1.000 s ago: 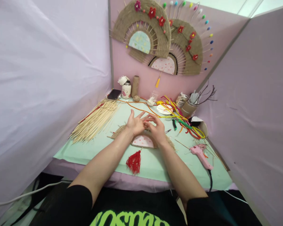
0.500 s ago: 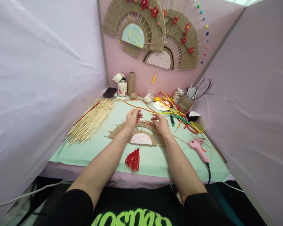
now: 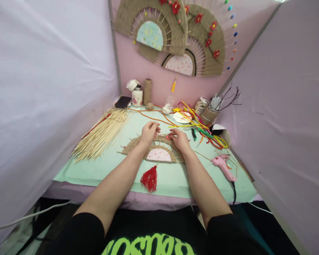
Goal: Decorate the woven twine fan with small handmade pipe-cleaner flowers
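Note:
A half-round jute fan (image 3: 134, 144) with a pink dotted paper centre (image 3: 159, 155) lies flat on the mint-green mat (image 3: 95, 170). A red tassel (image 3: 150, 179) hangs from its lower middle. My left hand (image 3: 148, 131) rests on the fan's upper rim with fingers curled, pinching something small I cannot make out. My right hand (image 3: 179, 138) lies on the rim beside it, fingers bent and pressed down near a small red piece. The two hands' fingertips almost meet at the top of the fan.
A pile of bamboo skewers (image 3: 102, 134) lies at the left. Coloured pipe cleaners (image 3: 202, 129) spread at the back right beside a cup of tools (image 3: 210, 113). A pink glue gun (image 3: 223, 165) lies at the right. A phone (image 3: 123, 102), jar and twine spool stand at the back wall.
My hands, raised and touching above the fan a second ago, have come down onto its upper rim and curled. The view has tilted slightly downward.

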Motion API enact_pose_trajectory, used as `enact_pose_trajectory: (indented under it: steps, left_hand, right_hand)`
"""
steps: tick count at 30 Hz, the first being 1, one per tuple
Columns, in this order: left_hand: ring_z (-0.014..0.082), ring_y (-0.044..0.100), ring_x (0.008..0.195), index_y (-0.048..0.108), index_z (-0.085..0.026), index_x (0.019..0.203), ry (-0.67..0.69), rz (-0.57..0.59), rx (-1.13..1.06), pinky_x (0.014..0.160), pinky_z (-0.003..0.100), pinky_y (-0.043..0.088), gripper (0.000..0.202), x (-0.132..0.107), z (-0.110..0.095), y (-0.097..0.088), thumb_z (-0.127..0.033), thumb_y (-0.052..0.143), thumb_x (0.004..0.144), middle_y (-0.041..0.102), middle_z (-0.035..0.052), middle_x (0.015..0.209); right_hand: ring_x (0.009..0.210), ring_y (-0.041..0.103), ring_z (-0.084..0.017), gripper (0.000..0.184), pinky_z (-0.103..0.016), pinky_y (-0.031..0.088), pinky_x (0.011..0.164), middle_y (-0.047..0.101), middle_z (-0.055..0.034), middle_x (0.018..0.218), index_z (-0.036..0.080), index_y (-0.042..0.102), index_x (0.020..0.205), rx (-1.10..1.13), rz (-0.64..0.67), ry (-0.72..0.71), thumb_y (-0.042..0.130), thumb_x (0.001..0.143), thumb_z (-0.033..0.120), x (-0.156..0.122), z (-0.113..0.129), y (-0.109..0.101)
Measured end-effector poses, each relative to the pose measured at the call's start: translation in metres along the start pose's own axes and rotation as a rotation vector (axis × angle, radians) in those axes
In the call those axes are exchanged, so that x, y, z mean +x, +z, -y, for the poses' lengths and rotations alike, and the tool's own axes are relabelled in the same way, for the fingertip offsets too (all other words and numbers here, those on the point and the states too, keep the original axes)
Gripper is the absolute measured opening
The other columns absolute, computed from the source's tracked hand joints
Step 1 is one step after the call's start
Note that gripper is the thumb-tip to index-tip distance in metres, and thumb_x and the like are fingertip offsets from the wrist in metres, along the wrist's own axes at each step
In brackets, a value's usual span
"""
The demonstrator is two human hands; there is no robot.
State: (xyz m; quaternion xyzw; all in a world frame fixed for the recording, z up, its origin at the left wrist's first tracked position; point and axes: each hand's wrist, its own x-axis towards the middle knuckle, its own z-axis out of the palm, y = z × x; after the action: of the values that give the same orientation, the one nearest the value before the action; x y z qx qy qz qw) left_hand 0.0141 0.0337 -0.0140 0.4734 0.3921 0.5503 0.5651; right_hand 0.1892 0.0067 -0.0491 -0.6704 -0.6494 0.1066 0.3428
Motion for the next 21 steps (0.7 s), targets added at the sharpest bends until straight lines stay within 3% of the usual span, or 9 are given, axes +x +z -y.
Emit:
enact_pose_trajectory:
  steps: [21]
  left_hand:
    - [0.0101,0.058,0.057,0.063,-0.016,0.078,0.017,0.01,-0.006,0.049,0.02,0.041,0.015,0.0027,0.0033,-0.0024,-0.03,0.058,0.075,0.061,0.0007,0.067]
  right_hand:
    - [0.099,0.068,-0.019,0.031,-0.033,0.046,0.093,0.076,-0.0013,0.096,0.023,0.065,0.111,-0.063,0.037,-0.015,0.058,0.083,0.013,-0.0011,0.0042,-0.0016]
